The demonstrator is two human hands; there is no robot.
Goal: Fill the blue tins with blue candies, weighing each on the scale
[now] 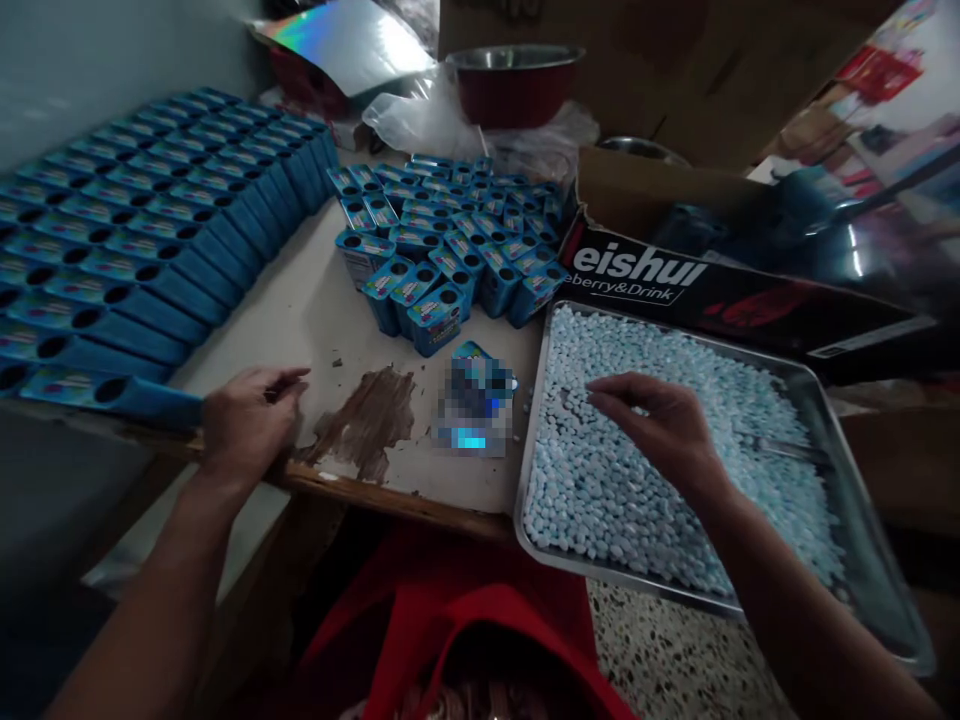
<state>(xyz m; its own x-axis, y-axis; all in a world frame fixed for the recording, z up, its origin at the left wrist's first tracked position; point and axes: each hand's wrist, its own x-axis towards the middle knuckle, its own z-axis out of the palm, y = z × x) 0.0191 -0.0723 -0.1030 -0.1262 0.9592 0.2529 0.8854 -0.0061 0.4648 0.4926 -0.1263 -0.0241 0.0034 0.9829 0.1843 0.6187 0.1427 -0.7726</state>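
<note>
reaching over the metal tray (840, 420), the right hand (660, 425) hovers with fingers loosely spread, holding nothing, fingertips just above the pale blue candies (600, 480) that fill it. left of the tray, the left hand (247, 420) rests half curled and empty on the worktop (300, 310) edge, touching the nearest long blue box (112, 392). beyond the tray's far-left corner stand small open blue boxes (435, 270); behind the tray lies a printed carton (675, 280).
</note>
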